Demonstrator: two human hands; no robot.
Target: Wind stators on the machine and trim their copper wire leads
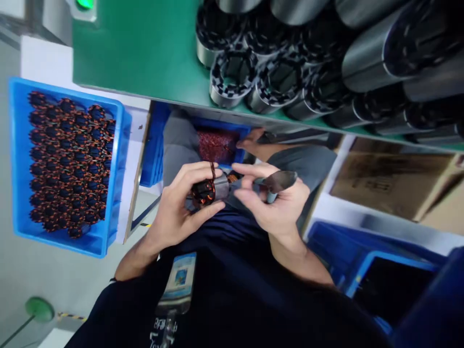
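My left hand (pixel 177 203) is closed around a small motor stator (pixel 221 187), a grey metal cylinder with orange-copper windings at its ends. Dark reddish wires (pixel 212 169) stand up from it past my fingers. To its right, my right hand (pixel 279 203) is curled around a tool with a dark, flat, rounded end (pixel 281 181) and a bit of teal below. Its exact kind is unclear because my fingers cover most of it. Thumb and index finger of that hand reach toward the stator's right end, slightly apart from it.
Several bare metal stator cores (pixel 232 77) stand on the green bench (pixel 145 43) ahead. A blue crate (pixel 119 145) at left holds many wound stators. Below the bench, another blue bin (pixel 241 157) contains reddish material. Cardboard boxes (pixel 391 183) and a blue crate (pixel 369 266) are at right.
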